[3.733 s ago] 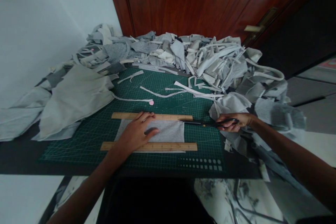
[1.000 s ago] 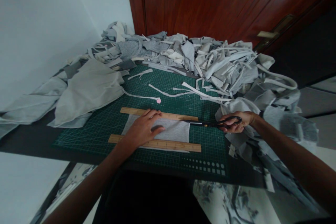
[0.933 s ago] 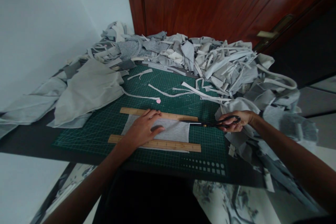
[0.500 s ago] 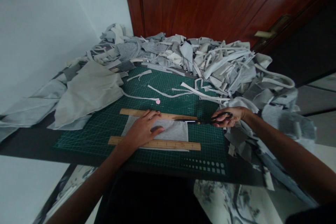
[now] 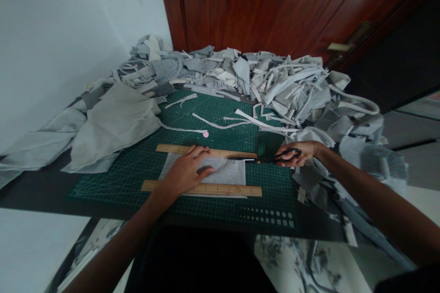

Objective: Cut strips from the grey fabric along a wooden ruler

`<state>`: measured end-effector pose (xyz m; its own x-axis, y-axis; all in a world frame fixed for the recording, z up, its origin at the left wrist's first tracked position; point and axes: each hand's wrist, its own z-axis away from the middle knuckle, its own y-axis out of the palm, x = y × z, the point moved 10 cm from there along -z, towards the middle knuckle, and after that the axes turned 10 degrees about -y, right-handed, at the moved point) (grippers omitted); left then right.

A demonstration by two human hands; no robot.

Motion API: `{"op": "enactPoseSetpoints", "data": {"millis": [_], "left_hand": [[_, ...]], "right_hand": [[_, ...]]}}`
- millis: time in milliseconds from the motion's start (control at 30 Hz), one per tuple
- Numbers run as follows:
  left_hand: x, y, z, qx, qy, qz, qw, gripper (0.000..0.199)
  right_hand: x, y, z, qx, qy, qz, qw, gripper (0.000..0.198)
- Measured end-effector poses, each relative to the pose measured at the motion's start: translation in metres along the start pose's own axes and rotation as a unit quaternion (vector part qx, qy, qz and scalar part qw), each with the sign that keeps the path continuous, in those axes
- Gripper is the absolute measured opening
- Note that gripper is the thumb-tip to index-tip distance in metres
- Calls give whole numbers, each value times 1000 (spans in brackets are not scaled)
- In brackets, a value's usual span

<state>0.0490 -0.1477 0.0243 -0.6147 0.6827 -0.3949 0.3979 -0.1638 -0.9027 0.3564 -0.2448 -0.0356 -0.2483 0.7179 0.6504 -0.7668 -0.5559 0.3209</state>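
Note:
A light grey piece of fabric (image 5: 227,173) lies flat on the green cutting mat (image 5: 123,187). Across its far edge rests a wooden ruler (image 5: 227,152), and a second wooden ruler (image 5: 227,190) crosses its near edge. My left hand (image 5: 187,167) lies over the cloth with fingers spread, its fingertips on the far ruler. My right hand (image 5: 297,153) grips black-handled scissors (image 5: 259,160) by the loops. Their blades point left along the near side of the far ruler, at the fabric's far right part. Whether the blades are parted is hard to make out.
Heaped grey and white fabric scraps (image 5: 240,71) line the back and right of the table. A large pale cloth (image 5: 117,119) lies at the left. Thin fabric strips (image 5: 257,121) and a pink round piece (image 5: 206,134) lie on the mat. Behind stands a brown door (image 5: 257,9).
The view has shifted slightly. The scissors stay beside the far ruler with only a very small movement, and my left hand keeps its place on the fabric.

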Motion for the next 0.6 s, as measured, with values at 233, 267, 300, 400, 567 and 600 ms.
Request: {"op": "enactPoseSetpoints", "data": {"millis": [233,267,300,400,567,600], "left_hand": [[-1,0,0,1,-2,-9,1000,41],[-1,0,0,-1,-2,-9,1000,41],[-1,-1,0,-2,-2,-8,1000,42],[-2,-1,0,-5,0,-7,1000,41],[-1,0,0,-6,1,-5,1000,38],[-1,0,0,-5,0,-5,1000,38]], "right_hand": [[5,0,4,-18,21,1,1000,47],[5,0,4,-21,20,4,1000,47],[4,0,4,-22,20,6,1000,48],[2,2,0,-21,12,8,1000,46],[0,13,-8,17,-12,-1,1000,45],[0,15,-9,22,-12,-12,1000,46]]}}
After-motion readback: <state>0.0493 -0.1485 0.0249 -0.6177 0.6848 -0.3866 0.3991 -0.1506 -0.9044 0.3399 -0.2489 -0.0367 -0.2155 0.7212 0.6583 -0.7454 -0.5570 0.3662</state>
